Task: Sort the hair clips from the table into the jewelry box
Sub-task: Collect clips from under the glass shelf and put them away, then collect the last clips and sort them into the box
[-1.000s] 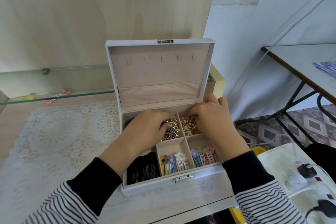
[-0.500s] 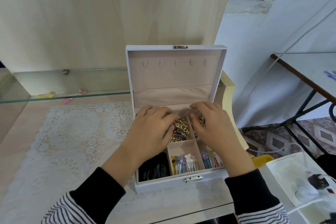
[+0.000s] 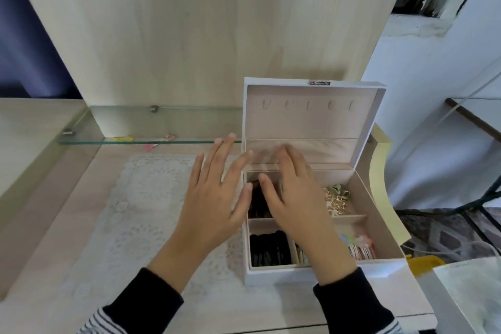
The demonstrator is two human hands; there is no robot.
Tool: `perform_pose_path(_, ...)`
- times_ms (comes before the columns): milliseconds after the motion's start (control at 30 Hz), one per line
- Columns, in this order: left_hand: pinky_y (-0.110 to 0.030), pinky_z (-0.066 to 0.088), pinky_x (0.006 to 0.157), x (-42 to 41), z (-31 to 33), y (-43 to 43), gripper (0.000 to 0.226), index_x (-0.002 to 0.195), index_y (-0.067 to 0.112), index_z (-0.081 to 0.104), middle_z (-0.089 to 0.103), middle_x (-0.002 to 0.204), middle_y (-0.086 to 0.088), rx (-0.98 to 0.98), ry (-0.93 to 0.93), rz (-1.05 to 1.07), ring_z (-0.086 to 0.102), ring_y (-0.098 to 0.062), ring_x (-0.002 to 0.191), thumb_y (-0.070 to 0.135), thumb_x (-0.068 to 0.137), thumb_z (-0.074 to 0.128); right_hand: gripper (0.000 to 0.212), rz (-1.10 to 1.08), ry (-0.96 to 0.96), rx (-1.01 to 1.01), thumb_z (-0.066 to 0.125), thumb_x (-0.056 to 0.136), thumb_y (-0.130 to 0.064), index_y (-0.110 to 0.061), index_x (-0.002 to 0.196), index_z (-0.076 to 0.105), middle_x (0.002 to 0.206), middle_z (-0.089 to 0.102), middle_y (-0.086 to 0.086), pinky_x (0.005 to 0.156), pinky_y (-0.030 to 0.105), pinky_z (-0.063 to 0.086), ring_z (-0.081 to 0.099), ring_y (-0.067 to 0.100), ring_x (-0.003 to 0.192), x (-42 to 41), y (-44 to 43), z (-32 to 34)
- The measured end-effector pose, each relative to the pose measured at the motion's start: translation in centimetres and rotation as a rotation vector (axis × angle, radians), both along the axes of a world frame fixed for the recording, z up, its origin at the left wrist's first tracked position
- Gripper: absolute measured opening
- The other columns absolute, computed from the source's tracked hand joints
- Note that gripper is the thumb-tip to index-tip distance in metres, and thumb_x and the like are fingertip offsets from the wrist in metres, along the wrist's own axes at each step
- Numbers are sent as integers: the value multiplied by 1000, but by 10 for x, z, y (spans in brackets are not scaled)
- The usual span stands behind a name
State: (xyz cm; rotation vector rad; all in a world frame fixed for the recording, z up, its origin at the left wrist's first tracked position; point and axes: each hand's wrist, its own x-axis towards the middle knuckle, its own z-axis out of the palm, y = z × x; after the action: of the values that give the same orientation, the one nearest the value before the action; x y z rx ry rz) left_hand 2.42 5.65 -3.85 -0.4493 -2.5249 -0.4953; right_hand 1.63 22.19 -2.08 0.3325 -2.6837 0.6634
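White jewelry box point(image 3: 375, 266) open on counter point(image 3: 48, 214). Black clips point(image 3: 268, 252), gold clips point(image 3: 336, 198) and pastel clips point(image 3: 360, 248) lie in separate compartments. Left hand point(image 3: 214, 206) and right hand point(image 3: 295, 198) hover flat, holding nothing. Sorting looks nearly done. Next: check for strays.

Just the one camera here, worn on the person's head, wide-angle, pointing forward and down at the table point(image 3: 40, 225). It's pretty close in: the left hand point(image 3: 214, 206) and right hand point(image 3: 295, 198) sit in the lower middle, with the sleeves point(image 3: 146, 298) coming in from the bottom edge. The jewelry box point(image 3: 271, 275) lands right of centre, its raised lid point(image 3: 311, 122) facing the lens, so you look straight down into the compartments. The wide lens also grabs the wood panel point(image 3: 203, 35) behind, the glass shelf point(image 3: 162, 127) on the left and a second table point(image 3: 477, 116) at the far right edge.
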Motion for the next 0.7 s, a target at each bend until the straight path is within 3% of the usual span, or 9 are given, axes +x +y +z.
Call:
perform_pose_path(233,-53,23,116,5,-18,-45,46,140,20,48,33,154,-5,40,-43,131,29,-24,145,37,98,40,55,-29,117,19,43,93,-39,-8,139,39,146,37,17,108,49,35,33,34,135,9,-51,0)
perform_pose_path(400,-53,33,110,6,-28,-75,45,133,17,54,47,145,-8,21,-77,260,42,-29,136,37,95,38,44,80,168,11,49,90,-29,-12,131,46,141,42,14,108,44,36,36,32,132,18,-89,6)
perform_pose_path(600,-57,40,103,-1,-43,-111,60,134,14,52,46,145,-16,-64,-323,454,45,-36,134,46,89,27,39,172,130,33,58,84,-21,-11,122,56,123,58,8,98,35,47,53,24,118,16,-135,-10)
perform_pose_path(700,-54,31,110,-5,-50,-124,66,142,18,46,35,154,-14,-63,-414,514,32,-34,143,47,88,23,39,121,49,89,43,83,-26,-12,112,65,111,67,5,89,36,53,63,23,107,10,-155,-26)
